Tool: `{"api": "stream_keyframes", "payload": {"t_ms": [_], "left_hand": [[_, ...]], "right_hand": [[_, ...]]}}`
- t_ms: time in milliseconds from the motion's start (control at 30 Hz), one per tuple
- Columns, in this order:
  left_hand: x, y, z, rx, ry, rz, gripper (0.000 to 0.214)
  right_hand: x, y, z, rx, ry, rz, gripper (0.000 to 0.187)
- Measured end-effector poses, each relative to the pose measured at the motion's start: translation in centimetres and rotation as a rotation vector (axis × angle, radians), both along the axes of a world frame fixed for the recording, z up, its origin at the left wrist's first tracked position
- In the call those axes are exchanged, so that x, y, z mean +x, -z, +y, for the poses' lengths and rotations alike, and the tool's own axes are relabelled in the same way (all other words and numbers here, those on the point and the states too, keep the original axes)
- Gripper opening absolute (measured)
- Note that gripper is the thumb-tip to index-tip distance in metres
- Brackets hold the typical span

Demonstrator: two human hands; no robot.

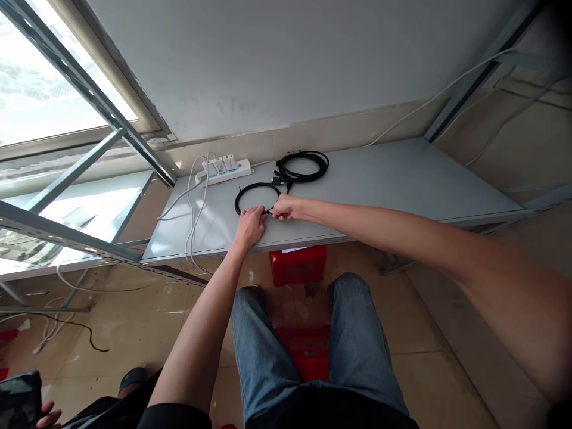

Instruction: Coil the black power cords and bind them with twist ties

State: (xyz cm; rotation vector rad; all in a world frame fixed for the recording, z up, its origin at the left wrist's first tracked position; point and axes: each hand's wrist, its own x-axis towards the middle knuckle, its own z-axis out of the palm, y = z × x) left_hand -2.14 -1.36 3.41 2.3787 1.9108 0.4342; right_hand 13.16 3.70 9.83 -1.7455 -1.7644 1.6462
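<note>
Black cable loop (258,184): lies on grey shelf (402,179), left of centre, just near of power strip (226,167).
Right hand (283,207): fingers pinched on loop's near-right edge.
Left hand (250,225): covers loop's near edge; grip cannot be told.
Second black coil (322,164): farther, right.

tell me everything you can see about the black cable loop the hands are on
The black cable loop is a thin, rubbery-looking black cord coiled into one rough ring, lying flat on the pale grey shelf. The right hand pinches its near right side; the left hand covers its near edge, grip unclear. It sits just in front of the white power strip and beside a larger black cable bundle; whether it touches that bundle cannot be told.
</note>
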Motion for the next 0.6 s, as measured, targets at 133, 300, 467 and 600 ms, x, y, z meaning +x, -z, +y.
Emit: {"api": "stream_keyframes", "payload": {"t_ms": [133, 300, 467, 600], "left_hand": [[-0.1, 0.2, 0.1, -0.002, -0.01, 0.009, 0.017], [-0.2, 0.4, 0.2, 0.013, 0.01, -0.017, 0.017], [0.0, 0.2, 0.2, -0.02, -0.012, -0.021, 0.017], [0.0, 0.3, 0.2, -0.013, -0.016, -0.013, 0.019]], "right_hand": [[0.7, 1.5, -1.9, 0.036, 0.105, 0.165, 0.022], [6.6, 1.7, -1.7, 0.384, -0.043, 0.039, 0.016], [16.9, 3.2, -0.5, 1.047, -0.109, -0.408, 0.049], [22.5, 6.8, -0.9, 0.873, -0.083, -0.629, 0.065]]}}
